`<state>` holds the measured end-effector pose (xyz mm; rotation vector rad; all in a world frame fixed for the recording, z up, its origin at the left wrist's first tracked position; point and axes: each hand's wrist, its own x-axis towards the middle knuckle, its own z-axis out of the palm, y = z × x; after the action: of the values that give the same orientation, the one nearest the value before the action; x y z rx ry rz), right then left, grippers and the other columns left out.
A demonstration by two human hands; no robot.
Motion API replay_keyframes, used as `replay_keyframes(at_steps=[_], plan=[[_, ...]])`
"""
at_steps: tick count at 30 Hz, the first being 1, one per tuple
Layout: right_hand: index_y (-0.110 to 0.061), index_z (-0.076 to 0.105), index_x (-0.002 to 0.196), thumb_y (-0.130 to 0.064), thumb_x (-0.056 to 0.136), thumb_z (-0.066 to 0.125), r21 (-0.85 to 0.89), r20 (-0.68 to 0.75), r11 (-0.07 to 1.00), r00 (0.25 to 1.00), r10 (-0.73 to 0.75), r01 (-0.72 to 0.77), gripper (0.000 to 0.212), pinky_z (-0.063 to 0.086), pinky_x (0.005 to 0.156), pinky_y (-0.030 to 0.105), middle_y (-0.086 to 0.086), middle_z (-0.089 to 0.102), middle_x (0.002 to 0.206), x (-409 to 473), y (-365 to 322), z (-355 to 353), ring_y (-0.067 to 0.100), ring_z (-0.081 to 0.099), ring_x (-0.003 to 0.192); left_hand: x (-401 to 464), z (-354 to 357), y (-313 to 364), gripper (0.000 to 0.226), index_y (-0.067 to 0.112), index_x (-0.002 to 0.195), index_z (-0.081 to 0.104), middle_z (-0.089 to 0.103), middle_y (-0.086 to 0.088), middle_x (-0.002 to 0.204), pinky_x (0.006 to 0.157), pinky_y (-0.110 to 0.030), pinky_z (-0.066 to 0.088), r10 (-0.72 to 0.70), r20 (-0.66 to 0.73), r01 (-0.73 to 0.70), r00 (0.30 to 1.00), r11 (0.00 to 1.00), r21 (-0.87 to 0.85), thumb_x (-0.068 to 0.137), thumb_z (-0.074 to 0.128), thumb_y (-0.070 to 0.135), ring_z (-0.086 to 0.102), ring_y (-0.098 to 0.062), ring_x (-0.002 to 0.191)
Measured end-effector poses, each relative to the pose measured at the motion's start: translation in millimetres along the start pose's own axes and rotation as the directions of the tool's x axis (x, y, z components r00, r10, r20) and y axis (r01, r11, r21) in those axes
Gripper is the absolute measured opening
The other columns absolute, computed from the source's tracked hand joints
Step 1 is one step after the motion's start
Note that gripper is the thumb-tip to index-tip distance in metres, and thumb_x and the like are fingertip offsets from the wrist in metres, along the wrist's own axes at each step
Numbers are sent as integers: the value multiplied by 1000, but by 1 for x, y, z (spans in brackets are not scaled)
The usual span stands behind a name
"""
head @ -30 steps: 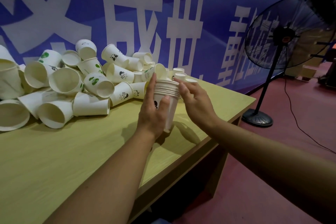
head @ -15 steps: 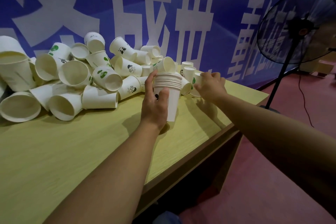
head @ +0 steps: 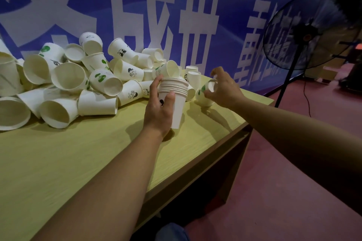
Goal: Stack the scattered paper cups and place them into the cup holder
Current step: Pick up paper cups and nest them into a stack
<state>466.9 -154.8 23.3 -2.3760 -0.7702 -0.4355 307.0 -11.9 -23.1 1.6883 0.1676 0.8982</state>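
Right fingers: curled round a loose green-print cup [head: 208,92], which is gripped by the right hand [head: 224,89] at its mouth end, just right of the stack [head: 174,101].
Left fingers: wrapped round the stack, with the thumb [head: 168,100] across its near face and the fingertips at the rims on its far-left side; the stack is held upright by the left hand [head: 158,111], its base on or just above the table [head: 82,154].
Cup axis: tilted, mouth turned up and toward the camera, base down toward the table; it is not yet in line with the stack.
Stack axis: near vertical, open mouth upward.
Deciding relation: the held cup lies to the right of the stack's mouth and slightly lower; judged, it must be lifted, turned base-down and carried left over the rims.
Nearer hand: the right, already holding the cup.
Pile [head: 64,82]: left of the stack and behind it, many cups on their sides.
Cup holder: not in view.
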Motion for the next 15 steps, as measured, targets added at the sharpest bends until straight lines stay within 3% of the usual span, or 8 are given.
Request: replay_keyframes(at_steps=[2, 4, 6, 11, 15], plan=[[-32, 39, 143, -29, 83, 78, -76, 119, 997, 993, 13, -4, 71, 51, 90, 36, 8, 44, 137, -4, 0, -10, 27, 54, 112, -2, -1, 2, 65, 37, 149, 30, 55, 11, 111, 64, -29, 53, 5, 7, -5, 1000, 1000, -22, 86, 44, 47, 63, -8, 82], [-35, 42, 144, -35, 86, 74, -174, 261, 985, 964, 54, -8, 66, 49, 91, 34, 9, 39, 139, -4, 3, -22, 24, 50, 108, -4, -1, 3, 64, 34, 147, 32, 56, 12, 110, 57, -22, 52, 9, 6, -9, 1000, 999, -51, 86, 45, 45, 62, -2, 76], [-34, 46, 141, -39, 88, 71, -233, 347, 973, 934, 83, 0, 59, 47, 93, 33, 10, 37, 140, -6, 9, -30, 22, 45, 106, -6, -1, 4, 63, 34, 147, 32, 56, 8, 112, 55, -19, 51, 7, 25, -6, 1000, 998, -61, 86, 45, 44, 62, -7, 79], [-28, 47, 133, -38, 88, 72, -130, 353, 991, 932, 82, -38, 52, 51, 78, 27, 10, 48, 138, -11, 15, -26, 23, 54, 106, -7, -1, 4, 60, 38, 144, 34, 57, 6, 114, 67, -40, 56, -3, 24, 5, 1000, 998, -70, 86, 46, 46, 63, -20, 86], [-30, 33, 144, -28, 89, 72, 0, 343, 998, 938, 55, -59, 67, 54, 70, 26, 11, 55, 130, -8, 13, -24, 23, 60, 100, -8, -1, 6, 59, 38, 143, 34, 58, 8, 112, 62, -29, 55, 3, 35, -1, 999, 998, -58, 86, 45, 46, 63, -8, 80]])
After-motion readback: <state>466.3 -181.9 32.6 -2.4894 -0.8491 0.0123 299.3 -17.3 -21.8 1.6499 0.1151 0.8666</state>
